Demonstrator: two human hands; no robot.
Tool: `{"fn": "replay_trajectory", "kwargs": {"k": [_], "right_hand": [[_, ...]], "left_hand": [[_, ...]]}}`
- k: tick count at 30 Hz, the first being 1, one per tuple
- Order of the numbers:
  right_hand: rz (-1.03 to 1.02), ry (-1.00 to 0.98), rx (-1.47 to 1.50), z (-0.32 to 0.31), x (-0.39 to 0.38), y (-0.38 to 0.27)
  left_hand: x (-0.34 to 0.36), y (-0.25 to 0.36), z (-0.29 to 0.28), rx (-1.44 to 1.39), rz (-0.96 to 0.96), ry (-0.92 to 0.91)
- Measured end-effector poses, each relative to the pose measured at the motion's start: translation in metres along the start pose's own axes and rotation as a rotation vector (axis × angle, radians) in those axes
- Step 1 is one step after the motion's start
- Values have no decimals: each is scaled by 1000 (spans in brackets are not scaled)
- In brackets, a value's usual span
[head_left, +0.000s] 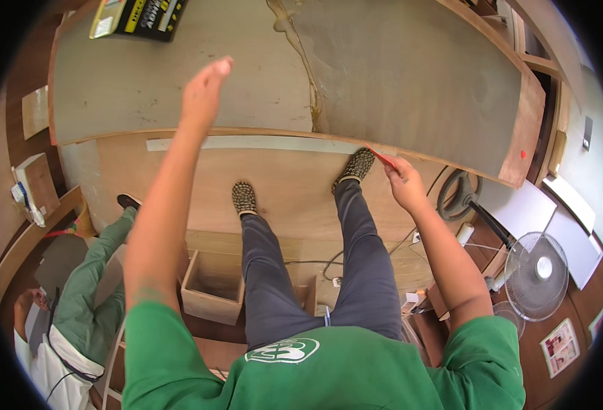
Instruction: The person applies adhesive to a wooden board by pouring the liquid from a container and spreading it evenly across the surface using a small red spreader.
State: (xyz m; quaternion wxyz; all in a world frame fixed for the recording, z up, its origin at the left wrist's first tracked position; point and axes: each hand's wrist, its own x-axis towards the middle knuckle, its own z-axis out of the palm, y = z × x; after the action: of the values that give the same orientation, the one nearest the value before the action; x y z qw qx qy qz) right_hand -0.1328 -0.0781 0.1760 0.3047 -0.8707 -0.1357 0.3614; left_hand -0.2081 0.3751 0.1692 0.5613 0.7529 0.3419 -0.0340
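Observation:
A large grey-brown panel (233, 96) lies across the far side in front of me. A streak of amber glue (308, 72) runs down its middle, and the surface to the right of it looks darker and wet. My left hand (204, 94) is raised over the left part of the panel, seen edge-on with fingers stretched out and nothing visible in it. My right hand (405, 183) is closed on a thin red spreader (381, 156), just off the panel's near edge. A black and yellow can (141, 17) is at the panel's far left.
Another person (83, 314) sits at lower left. An open wooden box (212, 285) is left of my legs. A standing fan (536, 275) with a round base (460, 196) occupies the right side, white sheets (568, 239) beside it. A dark cable (329, 263) trails near my feet.

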Motion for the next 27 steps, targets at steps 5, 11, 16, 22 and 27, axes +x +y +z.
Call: {"fn": "replay_trajectory", "kwargs": {"k": [5,11,16,22,27], "right_hand": [[184,60,61,-9,-57,-20],[290,40,66,42,-148,-88],[321,160,5,47,-253,-112],[251,199,14,97,-273,-132],[385,231,351,126,-261,-101]], "left_hand": [[-203,174,-67,-733,392,-548],[-355,302,-133,-1316,378,-735],[-387,299,-124,-1688,806,-376],[-332,293,-194,-1185,968,-811],[-343,319,-138,-1348,821,-958]]}}
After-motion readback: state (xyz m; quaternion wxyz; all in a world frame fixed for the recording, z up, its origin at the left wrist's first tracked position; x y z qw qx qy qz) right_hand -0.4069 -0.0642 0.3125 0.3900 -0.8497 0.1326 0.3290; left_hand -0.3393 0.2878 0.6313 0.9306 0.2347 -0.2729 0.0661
